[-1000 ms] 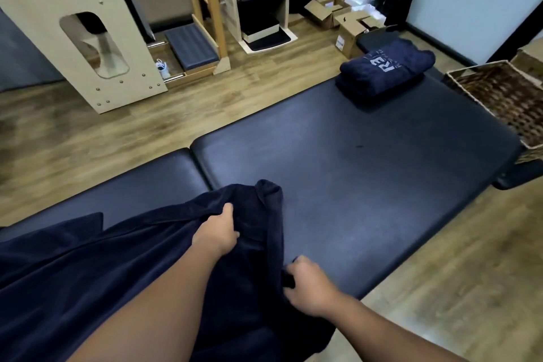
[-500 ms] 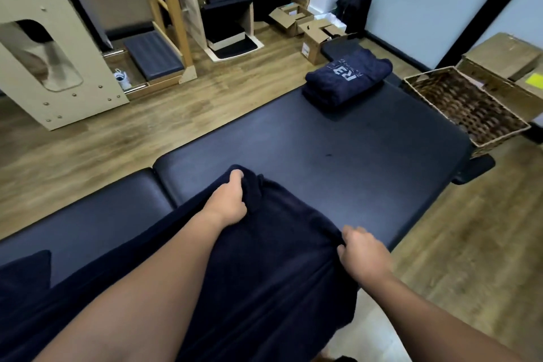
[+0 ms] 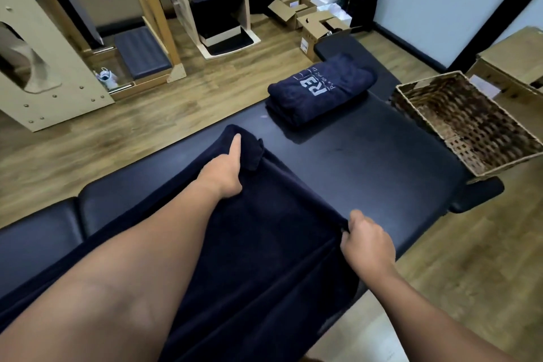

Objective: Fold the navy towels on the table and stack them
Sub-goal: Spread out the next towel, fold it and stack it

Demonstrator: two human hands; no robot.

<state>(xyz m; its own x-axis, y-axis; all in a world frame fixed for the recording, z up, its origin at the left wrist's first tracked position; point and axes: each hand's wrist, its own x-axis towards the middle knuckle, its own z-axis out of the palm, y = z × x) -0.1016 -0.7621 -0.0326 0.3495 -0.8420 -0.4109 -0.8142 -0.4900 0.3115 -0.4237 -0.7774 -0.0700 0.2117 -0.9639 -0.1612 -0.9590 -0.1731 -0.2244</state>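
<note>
A long navy towel point(image 3: 273, 244) lies stretched along the black padded table point(image 3: 382, 173), running under my arms toward me. My left hand point(image 3: 224, 169) grips its far corner, index finger pointing out along the cloth. My right hand point(image 3: 365, 245) pinches the near corner of the same end at the table's front edge. A stack of folded navy towels point(image 3: 320, 91) with white lettering on top sits at the far end of the table.
A wicker basket point(image 3: 470, 123) stands off the table's right end, with cardboard boxes point(image 3: 511, 64) behind it. More boxes point(image 3: 317, 23) and wooden exercise equipment point(image 3: 44, 67) stand on the wood floor beyond the table.
Both hands have drawn the towel's end farther along the table toward the folded stack and spread apart, pulling the edge taut between them.
</note>
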